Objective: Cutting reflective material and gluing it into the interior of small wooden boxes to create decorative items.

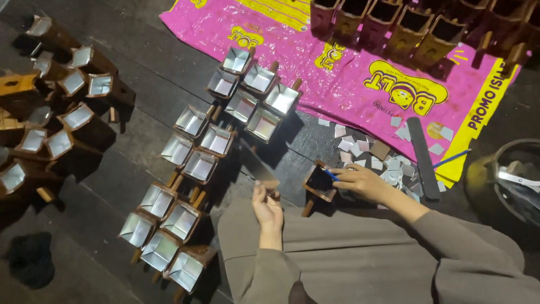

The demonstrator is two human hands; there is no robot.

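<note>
A mirror strip point(260, 169) is pinched by the left hand point(268, 209); a blue brush point(331, 175) is gripped by the right hand point(363, 183) over the wooden box point(319, 184). The strip could be dropped if tilted.

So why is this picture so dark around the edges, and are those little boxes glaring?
Head view: light falls mainly mid-frame; the floor corners sink into shadow. The silver-lined boxes reflect it as pale glare, and the pink sheet shines. The left hand holding a flat strip looks slightly soft; the right hand at the dark box reads clearer.
</note>
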